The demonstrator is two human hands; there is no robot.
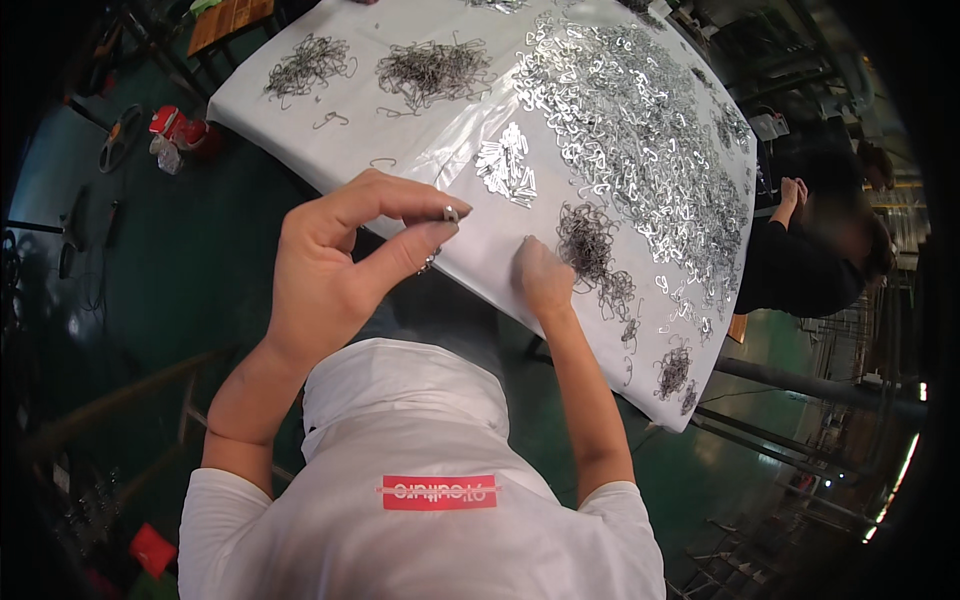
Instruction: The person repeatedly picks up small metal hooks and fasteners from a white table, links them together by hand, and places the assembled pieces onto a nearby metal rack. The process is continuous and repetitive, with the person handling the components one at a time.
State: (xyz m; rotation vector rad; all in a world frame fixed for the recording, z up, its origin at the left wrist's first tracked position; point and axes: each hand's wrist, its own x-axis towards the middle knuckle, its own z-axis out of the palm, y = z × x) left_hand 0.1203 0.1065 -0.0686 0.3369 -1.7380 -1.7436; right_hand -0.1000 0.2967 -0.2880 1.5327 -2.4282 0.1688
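Observation:
My left hand (pixel 335 255) is raised in front of the near edge of the white-covered table (pixel 400 140). Its thumb and index finger pinch a small shiny metal piece (pixel 451 213); the fingers cover most of it. Farther right, my right hand (pixel 547 280) rests low at the table edge with fingers curled in. What it holds, if anything, is hidden. Right beside it lies a pile of dark wire hooks (pixel 588 243). A small heap of shiny flat metal pieces (pixel 508 168) lies beyond both hands.
A broad heap of shiny bent metal hooks (pixel 650 130) covers the table's right side. More dark wire piles (pixel 435 72) lie at the far left, and a smaller one (pixel 675 372) at the near right corner. A person in black (pixel 800 260) is at the right edge.

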